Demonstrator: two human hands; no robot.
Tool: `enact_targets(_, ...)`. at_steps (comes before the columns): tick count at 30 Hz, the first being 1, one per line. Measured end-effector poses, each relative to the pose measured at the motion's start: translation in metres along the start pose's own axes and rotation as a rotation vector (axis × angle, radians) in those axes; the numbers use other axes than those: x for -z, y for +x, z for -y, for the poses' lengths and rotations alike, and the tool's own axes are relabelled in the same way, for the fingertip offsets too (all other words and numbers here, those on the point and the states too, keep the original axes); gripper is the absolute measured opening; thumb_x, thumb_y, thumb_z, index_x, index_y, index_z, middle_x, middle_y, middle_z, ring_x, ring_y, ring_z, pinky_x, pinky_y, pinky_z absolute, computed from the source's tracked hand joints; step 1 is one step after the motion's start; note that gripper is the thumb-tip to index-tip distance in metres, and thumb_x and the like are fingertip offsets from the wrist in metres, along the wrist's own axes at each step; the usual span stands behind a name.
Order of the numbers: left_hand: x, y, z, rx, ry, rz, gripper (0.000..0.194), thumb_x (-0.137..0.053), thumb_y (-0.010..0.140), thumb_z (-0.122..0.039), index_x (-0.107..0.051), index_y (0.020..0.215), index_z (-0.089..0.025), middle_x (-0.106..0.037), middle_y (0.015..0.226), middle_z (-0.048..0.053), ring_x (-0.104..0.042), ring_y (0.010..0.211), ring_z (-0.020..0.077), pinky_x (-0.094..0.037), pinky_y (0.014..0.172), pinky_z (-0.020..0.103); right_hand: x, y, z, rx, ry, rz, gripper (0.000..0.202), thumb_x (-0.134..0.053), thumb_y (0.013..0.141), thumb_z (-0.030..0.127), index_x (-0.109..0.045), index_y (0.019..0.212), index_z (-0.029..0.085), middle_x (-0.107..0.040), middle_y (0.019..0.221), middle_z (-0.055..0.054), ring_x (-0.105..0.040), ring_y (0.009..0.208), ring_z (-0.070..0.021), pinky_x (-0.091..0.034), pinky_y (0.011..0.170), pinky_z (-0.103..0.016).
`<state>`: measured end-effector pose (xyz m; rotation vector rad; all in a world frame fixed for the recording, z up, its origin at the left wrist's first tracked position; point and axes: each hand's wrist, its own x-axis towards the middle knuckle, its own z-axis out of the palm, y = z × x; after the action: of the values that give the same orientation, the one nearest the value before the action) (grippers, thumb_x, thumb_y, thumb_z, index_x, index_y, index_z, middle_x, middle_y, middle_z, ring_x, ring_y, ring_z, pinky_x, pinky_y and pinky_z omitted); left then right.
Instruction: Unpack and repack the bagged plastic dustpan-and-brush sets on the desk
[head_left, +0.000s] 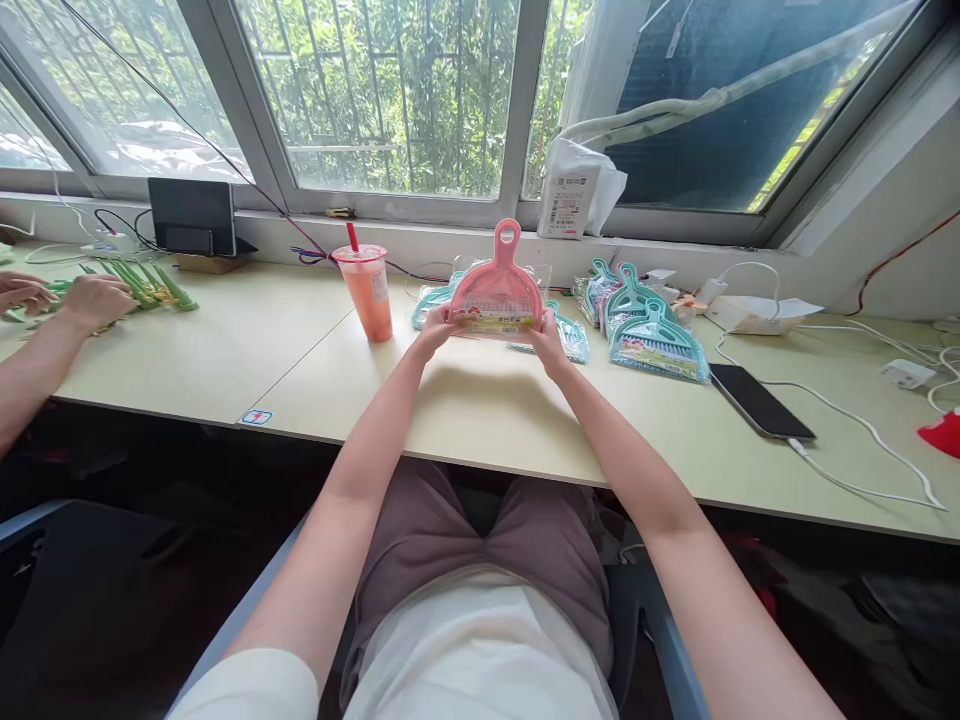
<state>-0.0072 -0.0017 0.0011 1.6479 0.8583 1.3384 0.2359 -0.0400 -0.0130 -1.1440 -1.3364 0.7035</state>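
A pink mini dustpan set (497, 285) in a clear wrapper is held upright above the table, its looped handle pointing up. My left hand (436, 333) grips its lower left corner, and my right hand (549, 343) grips the lower right corner. Both hands are closed on it. A printed label with a picture runs along its lower part. Partly hidden behind it lie turquoise wrapped sets (571, 338) on the tabletop. To the right, more turquoise dustpan sets (657, 340) lie overlapping in a pile.
A cup of orange drink (367, 300) with a red straw stands left of my hands. Farther left, another person's hands (94, 300) touch green stalks (154, 285). A phone (761, 402) with a charging cable lies right. A tablet (192, 218) stands near the window.
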Motion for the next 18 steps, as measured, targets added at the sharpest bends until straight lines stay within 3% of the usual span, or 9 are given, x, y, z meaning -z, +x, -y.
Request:
enact_targets(5, -0.003, -0.001, 0.001, 0.112, 0.000, 0.039, 0.053, -0.083, 0.062, -0.047, -0.071, 0.103, -0.015, -0.074, 0.101, 0.008, -0.069, 0.096, 0.0261, -0.059, 0.077, 0.037, -0.002, 0.000, 0.006, 0.118, -0.012, 0.023, 0.042, -0.067, 0.068, 0.043, -0.061, 0.103, 0.021, -0.068, 0.097, -0.004, -0.060, 0.095, -0.0240, -0.049, 0.087, -0.037)
enact_targets(12, -0.011, -0.002, 0.000, 0.141, -0.023, 0.025, 0.062, -0.081, 0.062, -0.055, -0.071, 0.107, -0.015, -0.074, 0.103, 0.011, -0.070, 0.092, 0.0268, -0.058, 0.066, 0.033, 0.001, 0.004, 0.006, 0.106, -0.002, 0.020, 0.035, -0.063, 0.068, 0.040, -0.065, 0.098, 0.021, -0.069, 0.093, -0.004, -0.060, 0.093, -0.0242, -0.050, 0.086, -0.038)
enact_targets(18, -0.024, -0.004, -0.004, 0.066, -0.086, -0.060, 0.050, -0.085, 0.062, -0.046, -0.072, 0.101, -0.016, -0.075, 0.098, 0.008, -0.070, 0.095, 0.0224, -0.056, 0.084, 0.034, 0.008, 0.008, 0.000, 0.094, 0.019, 0.043, 0.032, -0.064, 0.069, 0.040, -0.065, 0.094, 0.020, -0.069, 0.090, -0.004, -0.061, 0.090, -0.0249, -0.051, 0.086, -0.041)
